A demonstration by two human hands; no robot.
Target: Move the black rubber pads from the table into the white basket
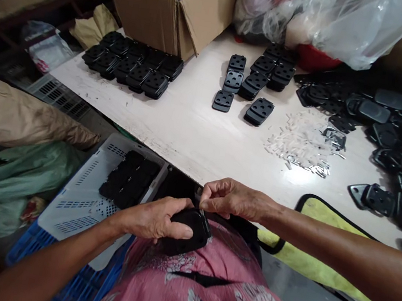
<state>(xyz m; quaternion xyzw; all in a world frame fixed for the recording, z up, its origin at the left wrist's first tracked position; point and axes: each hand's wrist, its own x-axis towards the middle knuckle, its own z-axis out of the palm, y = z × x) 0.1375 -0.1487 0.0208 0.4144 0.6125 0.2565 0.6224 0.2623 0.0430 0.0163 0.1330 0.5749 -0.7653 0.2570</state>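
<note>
My left hand grips a black moulded plate against my lap, its fingers wrapped over the plate's face. My right hand pinches a thin small piece between thumb and fingers, just above the plate's upper edge. The piece is too small to name with certainty and looks like a metal pin. Several thin bits stick out at the plate's right corner. My pink floral garment lies under both hands.
A white table ahead holds stacks of black plates, a heap of small white pieces, and black parts at right. A white crate with black plates sits left on a blue crate. A cardboard box stands behind.
</note>
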